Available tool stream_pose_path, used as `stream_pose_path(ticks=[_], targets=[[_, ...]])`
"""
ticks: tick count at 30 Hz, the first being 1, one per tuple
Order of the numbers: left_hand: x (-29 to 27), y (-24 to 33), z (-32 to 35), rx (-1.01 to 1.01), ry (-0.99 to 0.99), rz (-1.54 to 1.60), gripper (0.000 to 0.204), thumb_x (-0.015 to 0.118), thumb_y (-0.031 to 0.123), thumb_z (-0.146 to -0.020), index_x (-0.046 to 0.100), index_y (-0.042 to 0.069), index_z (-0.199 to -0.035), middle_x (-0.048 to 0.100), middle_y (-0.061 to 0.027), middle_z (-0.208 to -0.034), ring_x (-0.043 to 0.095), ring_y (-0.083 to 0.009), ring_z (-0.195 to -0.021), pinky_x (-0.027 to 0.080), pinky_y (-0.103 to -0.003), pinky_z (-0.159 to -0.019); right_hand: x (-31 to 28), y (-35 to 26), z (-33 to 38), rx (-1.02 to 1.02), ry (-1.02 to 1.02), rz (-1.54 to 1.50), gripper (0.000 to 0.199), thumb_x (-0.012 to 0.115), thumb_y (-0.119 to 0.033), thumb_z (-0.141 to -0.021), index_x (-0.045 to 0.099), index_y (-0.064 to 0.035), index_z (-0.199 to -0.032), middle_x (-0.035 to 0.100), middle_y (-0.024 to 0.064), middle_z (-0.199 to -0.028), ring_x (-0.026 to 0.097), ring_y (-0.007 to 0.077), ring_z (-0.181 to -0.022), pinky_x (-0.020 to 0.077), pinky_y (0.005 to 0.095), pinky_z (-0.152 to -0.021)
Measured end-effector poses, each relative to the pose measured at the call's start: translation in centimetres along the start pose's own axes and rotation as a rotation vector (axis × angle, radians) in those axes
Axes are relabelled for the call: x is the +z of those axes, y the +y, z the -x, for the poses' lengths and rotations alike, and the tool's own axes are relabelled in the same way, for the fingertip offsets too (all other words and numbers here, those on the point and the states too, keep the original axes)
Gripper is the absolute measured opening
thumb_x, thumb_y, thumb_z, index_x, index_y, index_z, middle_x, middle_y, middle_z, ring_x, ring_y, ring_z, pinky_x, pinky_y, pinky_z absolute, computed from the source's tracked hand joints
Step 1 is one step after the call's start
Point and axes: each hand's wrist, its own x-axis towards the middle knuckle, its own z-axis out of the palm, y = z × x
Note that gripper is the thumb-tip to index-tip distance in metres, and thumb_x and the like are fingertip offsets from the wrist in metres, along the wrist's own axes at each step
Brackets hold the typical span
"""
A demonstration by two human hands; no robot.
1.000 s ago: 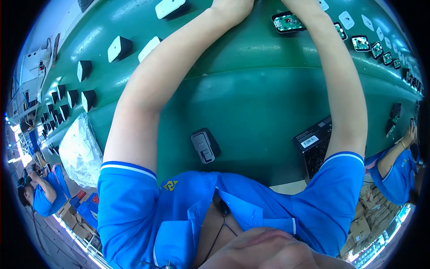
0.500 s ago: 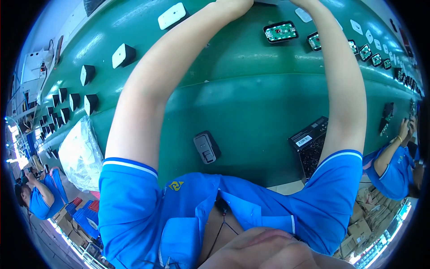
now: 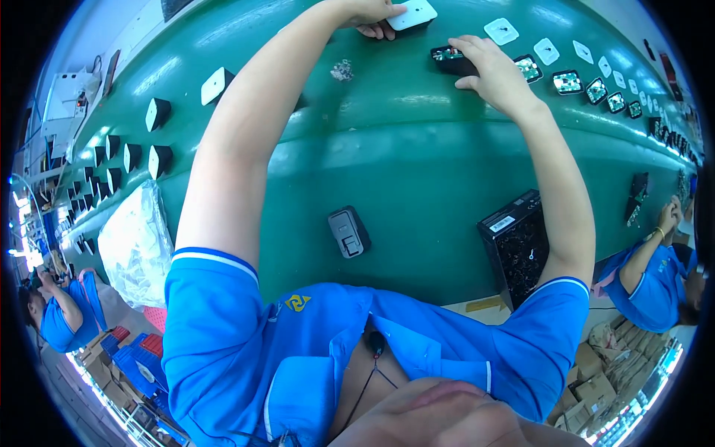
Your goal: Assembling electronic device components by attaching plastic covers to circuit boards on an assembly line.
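At the far side of the green bench, my left hand [image 3: 376,16] grips a black case with a white lid [image 3: 414,13], its thumb on the lid and fingers at the side. My right hand [image 3: 491,73] is closed round an open black case [image 3: 449,61], fingers over the far side and thumb at the near side. Part of a green circuit board shows inside that case, the rest hidden by the fingers. Just right of this hand lies another open case with a circuit board [image 3: 527,68]. A white lid [image 3: 501,31] rests beyond it.
A small pile of metal bits [image 3: 342,71] lies between my arms. Nearer stand a grey-black device [image 3: 348,232] and a black box of dark small parts [image 3: 521,253]. Lidded cases [image 3: 158,114] and a clear plastic bag [image 3: 134,242] are leftward. A co-worker's hands [image 3: 669,214] work at far right.
My left hand has come into fuller view with the lidded case. My right hand has moved nearer and taken hold of the open case, which now sits tilted.
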Motion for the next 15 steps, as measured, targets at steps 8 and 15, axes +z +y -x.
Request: stream_pose_path(ticks=[8, 15], targets=[[0.0, 1.3, 3.0, -0.101, 0.235, -0.543, 0.037, 0.053, 0.029, -0.091, 0.062, -0.005, -0.081, 0.065, -0.0147, -0.068, 0.056, -0.0241, -0.049, 0.047, -0.032, -0.048, -2.9, -3.6, 0.7, 0.356, -0.070, -0.341, 0.043, 0.069, -0.030, -0.080, 0.056, -0.0067, -0.113, 0.062, 0.0082, -0.099, 0.059, 0.0215, -0.082, 0.0472, 0.0302, -0.076], [2.8, 2.0, 18.1, 0.293, 0.447, -0.559, 0.029, 0.056, 0.029, -0.091, 0.063, 0.001, -0.090, 0.064, -0.0099, -0.074, 0.058, -0.0213, -0.061, 0.048, -0.031, -0.058, -4.8, -6.8, 4.3, 0.385, -0.362, -0.338, 0.043, 0.064, -0.045, -0.083, 0.061, -0.0055, -0.100, 0.061, 0.0048, -0.086, 0.056, 0.0157, -0.068, 0.0449, 0.0270, -0.065]])
